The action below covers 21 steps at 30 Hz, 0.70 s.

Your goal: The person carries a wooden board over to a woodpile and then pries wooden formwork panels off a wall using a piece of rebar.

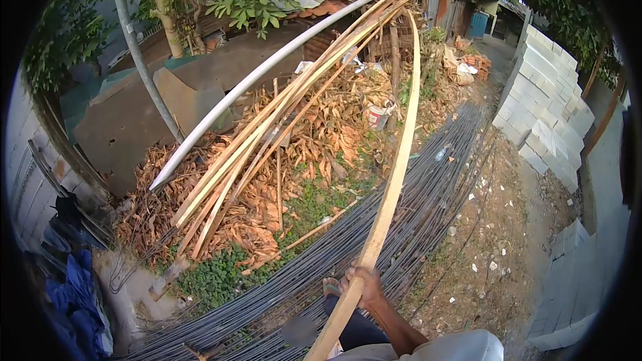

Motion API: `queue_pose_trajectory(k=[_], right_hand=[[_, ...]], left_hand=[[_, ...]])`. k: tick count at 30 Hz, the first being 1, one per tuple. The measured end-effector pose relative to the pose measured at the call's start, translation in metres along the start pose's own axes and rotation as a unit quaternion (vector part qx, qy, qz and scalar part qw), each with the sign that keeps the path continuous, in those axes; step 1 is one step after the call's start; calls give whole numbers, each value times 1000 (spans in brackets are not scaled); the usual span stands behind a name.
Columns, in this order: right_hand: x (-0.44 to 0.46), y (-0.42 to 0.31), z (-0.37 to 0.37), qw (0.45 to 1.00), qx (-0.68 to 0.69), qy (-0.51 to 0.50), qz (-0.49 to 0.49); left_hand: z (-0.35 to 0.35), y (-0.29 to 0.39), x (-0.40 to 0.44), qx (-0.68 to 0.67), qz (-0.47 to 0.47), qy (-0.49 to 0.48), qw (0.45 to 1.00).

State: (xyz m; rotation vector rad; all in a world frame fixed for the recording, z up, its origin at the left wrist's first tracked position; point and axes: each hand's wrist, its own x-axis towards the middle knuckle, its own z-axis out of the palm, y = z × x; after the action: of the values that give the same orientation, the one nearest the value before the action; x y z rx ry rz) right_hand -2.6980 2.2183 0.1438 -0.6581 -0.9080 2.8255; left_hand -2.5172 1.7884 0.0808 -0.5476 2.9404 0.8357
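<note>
My right hand [363,286] is closed round a long, pale wooden plank [390,204], near its lower part. The plank runs from the bottom of the view up to the far end of a stack of wooden strips [281,103]. Its far tip lies close to that stack's far end; whether they touch I cannot tell. Beneath the plank is a wide bundle of dark steel rebar [414,190]. Part of a sandalled foot [332,287] shows beside my right hand. My left hand is out of view.
A grey pipe [247,83] lies alongside the strips over dry leaves [334,137]. Pale blocks [545,93] are stacked along the right side. A white bucket [378,116] sits among the leaves, and blue tarp [77,294] hangs at lower left. A bottle [440,154] rests on the rebar.
</note>
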Motion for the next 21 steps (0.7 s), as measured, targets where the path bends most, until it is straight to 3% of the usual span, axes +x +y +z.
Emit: queue_pose_trajectory(k=[7, 15, 19, 21], right_hand=[[161, -48, 80, 999, 18, 1, 41], [385, -98, 167, 987, 96, -128, 23], [510, -150, 239, 981, 78, -167, -63], [575, -177, 277, 983, -2, -149, -108]], left_hand=[[-20, 127, 193, 24, 23, -27, 999], [-30, 200, 338, 59, 69, -80, 993], [-28, 223, 415, 98, 114, -129, 980], [-27, 239, 465, 127, 151, -161, 967]])
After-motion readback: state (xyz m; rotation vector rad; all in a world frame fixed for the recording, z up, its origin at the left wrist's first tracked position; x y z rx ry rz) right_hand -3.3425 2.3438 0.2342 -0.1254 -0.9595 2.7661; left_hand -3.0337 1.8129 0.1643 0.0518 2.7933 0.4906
